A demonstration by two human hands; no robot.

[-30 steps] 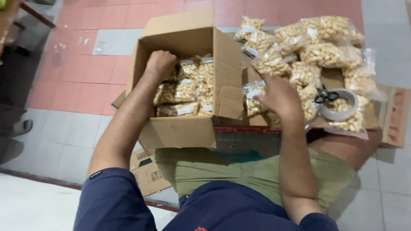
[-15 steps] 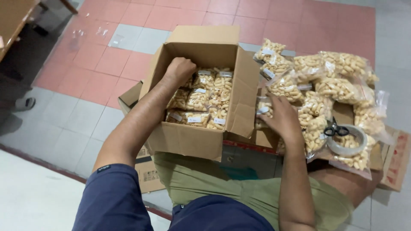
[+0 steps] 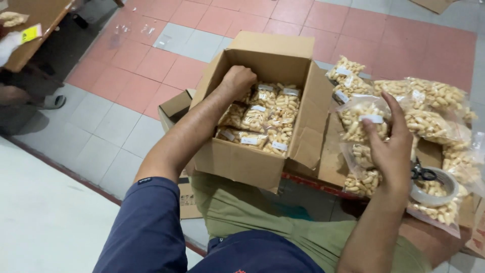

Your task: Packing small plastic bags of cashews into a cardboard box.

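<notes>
Left hand (image 3: 237,79): forearm stretched away from the body into the open cardboard box (image 3: 273,55); fingers curled into a loose fist, knuckles up, pressing on the packets at the box's far left corner. Whether anything lies inside the fist cannot be told.

Right hand (image 3: 391,144): raised to the right of the box, back of the hand to the camera, fingers spread upward and thumb set across a clear snack bag (image 3: 361,119), which it grips from behind.

Held bag: transparent plastic, filled with pale yellow puffed sticks, a small white label on its upper face. It sits upright, just beside the box's right wall, touching the bags stacked behind it.

Box: brown, flaps up, resting on the person's lap on the near side. Packed bags (image 3: 262,119) of the same kind fill the bottom in rows, labels upward.

Surroundings:
- Heap of bags (image 3: 434,101), right of the box, spreading far and right over flattened cardboard.
- Roll of tape (image 3: 434,187), near right, lying flat on the heap.
- Black-handled scissors (image 3: 423,173), resting on the roll, touching the right wrist's side.
- Folded cardboard (image 3: 174,106), left of the box on the floor.
- Tiled floor (image 3: 166,45), red and grey squares.
- Wooden table (image 3: 35,25), far left corner.

The box's right flap stands between the held bag and the box's interior.
</notes>
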